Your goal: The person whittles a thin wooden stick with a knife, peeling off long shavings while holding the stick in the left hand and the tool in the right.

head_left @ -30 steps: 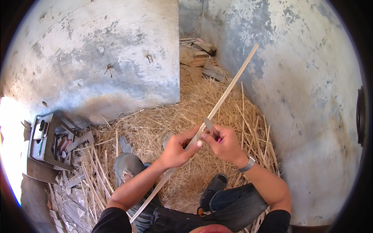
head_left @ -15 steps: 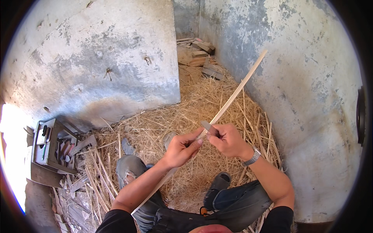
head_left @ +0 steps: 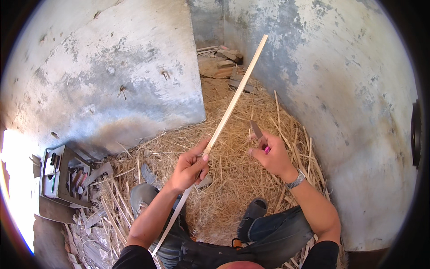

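Observation:
A long, pale bamboo strip [head_left: 237,96] slants from far right of my knees back toward my left thigh. My left hand [head_left: 189,170] is closed round it near its middle, thumb on top. Off to the right, apart from the strip, my right hand [head_left: 277,159] grips a knife [head_left: 256,130]. Its short, dull blade points up and away, and a bit of pink handle shows between the fingers. A metal-band watch [head_left: 296,179] is on my right wrist.
Straw-like shavings [head_left: 219,188] cover the floor between my legs. At left a small wooden stool [head_left: 58,179] bears pens, with scraps heaped around it. Wood blocks [head_left: 229,56] lie in the far corner. Worn walls [head_left: 148,67] stand ahead and at right.
My hands have moved apart. The knife has come off the strip and shifted right with my right hand. My left hand has drawn the strip leftward, and it now stands steeper.

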`<state>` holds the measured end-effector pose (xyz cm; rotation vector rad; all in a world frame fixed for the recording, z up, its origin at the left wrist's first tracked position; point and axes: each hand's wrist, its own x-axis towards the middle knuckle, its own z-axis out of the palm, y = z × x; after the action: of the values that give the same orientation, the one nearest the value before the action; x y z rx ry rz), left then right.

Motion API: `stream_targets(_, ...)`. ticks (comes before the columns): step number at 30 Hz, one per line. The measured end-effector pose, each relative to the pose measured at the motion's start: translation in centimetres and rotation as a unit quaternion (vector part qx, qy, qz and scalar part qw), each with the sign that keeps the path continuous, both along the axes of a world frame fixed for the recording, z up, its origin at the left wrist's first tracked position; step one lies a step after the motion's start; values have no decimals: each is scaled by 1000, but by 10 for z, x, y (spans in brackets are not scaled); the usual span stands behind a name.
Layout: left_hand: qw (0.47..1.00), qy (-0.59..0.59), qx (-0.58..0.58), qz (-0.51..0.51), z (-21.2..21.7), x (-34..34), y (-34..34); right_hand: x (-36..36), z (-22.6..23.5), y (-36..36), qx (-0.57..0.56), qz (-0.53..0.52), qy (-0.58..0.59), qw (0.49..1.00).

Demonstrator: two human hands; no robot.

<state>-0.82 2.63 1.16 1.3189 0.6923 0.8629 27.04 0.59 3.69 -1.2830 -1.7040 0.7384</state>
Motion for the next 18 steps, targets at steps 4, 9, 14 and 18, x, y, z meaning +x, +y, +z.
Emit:
stream_targets(4, 999, -1, -9, -47, -6, -2, -7, -5, 6, -3, -17, -15, 60, 998)
stream_targets(9, 997, -14, 12, -80, -9, 1, -12, -6, -6, -3, 10, -22, 31, 999)
stream_targets(14, 997, -10, -11, -71, -8, 4, -14, -15, 2, -8, 31, -36, 81, 996)
stream_targets(18, 997, 34, 9, -69, -2, 11, -20, -11, 8, -11, 34, -46, 67, 996)
